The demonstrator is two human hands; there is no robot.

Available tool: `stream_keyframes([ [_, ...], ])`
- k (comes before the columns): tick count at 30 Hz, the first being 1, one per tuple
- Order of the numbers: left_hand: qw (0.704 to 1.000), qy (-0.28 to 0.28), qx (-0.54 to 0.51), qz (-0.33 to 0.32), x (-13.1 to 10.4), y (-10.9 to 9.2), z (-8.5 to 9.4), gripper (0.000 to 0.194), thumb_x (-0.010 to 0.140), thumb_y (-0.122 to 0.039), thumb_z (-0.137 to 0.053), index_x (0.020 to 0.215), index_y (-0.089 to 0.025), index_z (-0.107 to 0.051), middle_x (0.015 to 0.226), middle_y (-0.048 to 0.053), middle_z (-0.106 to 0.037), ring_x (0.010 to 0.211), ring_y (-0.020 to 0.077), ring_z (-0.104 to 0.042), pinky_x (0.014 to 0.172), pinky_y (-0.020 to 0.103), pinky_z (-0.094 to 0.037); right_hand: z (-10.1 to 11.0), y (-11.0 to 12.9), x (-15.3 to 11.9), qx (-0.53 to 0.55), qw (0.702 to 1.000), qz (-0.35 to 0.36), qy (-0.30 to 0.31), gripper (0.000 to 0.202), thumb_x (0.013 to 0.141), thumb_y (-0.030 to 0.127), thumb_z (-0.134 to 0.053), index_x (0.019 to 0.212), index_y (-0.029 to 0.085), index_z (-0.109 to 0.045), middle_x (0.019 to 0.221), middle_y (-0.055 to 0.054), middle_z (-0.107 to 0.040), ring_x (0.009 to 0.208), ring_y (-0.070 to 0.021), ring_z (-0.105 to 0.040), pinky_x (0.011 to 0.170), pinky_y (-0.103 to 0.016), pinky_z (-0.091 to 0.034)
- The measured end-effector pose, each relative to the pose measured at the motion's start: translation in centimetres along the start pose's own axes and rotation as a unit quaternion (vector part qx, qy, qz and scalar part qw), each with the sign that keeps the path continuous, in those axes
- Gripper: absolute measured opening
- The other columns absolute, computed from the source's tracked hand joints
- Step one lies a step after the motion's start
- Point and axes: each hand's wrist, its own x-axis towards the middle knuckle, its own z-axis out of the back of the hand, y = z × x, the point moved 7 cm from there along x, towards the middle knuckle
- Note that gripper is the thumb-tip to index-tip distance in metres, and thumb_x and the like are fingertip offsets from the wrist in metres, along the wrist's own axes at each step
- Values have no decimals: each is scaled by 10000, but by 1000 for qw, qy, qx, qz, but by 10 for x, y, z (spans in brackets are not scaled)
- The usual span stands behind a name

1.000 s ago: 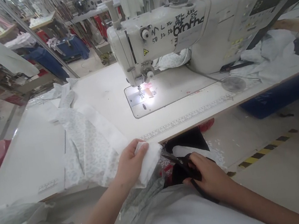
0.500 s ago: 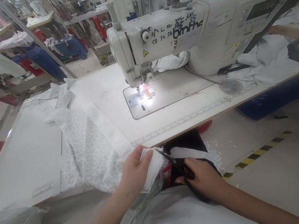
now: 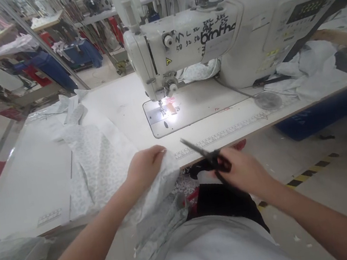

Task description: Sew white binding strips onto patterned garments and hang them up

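Observation:
Pale printed fabric (image 3: 95, 158) spreads over the left half of the sewing table (image 3: 123, 96) and hangs down past its front edge. My left hand (image 3: 144, 166) is closed on an edge of this fabric, thumb and fingers pinched together. In my right hand (image 3: 244, 171) are black scissors (image 3: 207, 153), my fingers through the handles. Their blades point up and left above the table's front edge, apart from the fabric, and look closed, though slightly blurred. Behind both hands stands a white sewing machine (image 3: 187, 42), its needle area lit.
A printed ruler strip (image 3: 222, 134) runs along the table's front edge. More crumpled fabric (image 3: 310, 67) lies at the right by a round grey disc (image 3: 268, 100). White scraps litter the floor (image 3: 338, 197), which bears yellow-black tape (image 3: 311, 173). Other workstations stand behind.
The scissors have come away from the fabric edge, up and to the right. My left hand has lifted the fabric toward the table. Small white scraps are falling at lower right.

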Motion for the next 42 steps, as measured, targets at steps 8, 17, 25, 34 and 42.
stream_keyframes([
  [8,958,-43,213,-188,23,-17,5,230,898,-280,-391,811,-159,-567,926,88,-570,886,222,-511,805,355,-417,59,-11,96,-199,969,61,-133,335,832,291,-535,1037,27,-543,1026,-221,-564,1016,-346,-499,878,-440,-401],
  [17,973,-41,195,-118,11,-17,3,258,684,-5,-430,876,-130,-549,960,115,-553,922,250,-484,794,404,-420,-52,98,-19,21,874,485,-18,418,855,76,-399,1269,85,-460,1332,-121,-472,1287,-238,-335,1081,-448,-277],
  [25,937,-114,-329,-36,-15,-19,-3,204,731,-110,-509,914,-196,-533,668,-53,-549,591,93,-486,539,183,-372,13,78,16,273,923,268,-46,325,864,218,-521,1183,192,-465,1002,-67,-621,902,-180,-586,766,-301,-495],
  [34,850,131,-492,-135,-66,-57,-1,74,792,-198,-578,832,-172,-521,666,-25,-506,553,58,-424,505,157,-346,12,107,-2,455,828,248,217,177,846,262,-570,703,159,-547,683,18,-485,628,-110,-453,591,-235,-366],
  [42,803,238,-534,-121,-97,-72,-26,53,787,-185,-572,806,-150,-608,717,30,-598,607,92,-535,564,194,-437,-54,80,-18,572,748,83,327,340,623,366,-782,670,153,-522,635,41,-486,580,-93,-421,541,-207,-341],
])
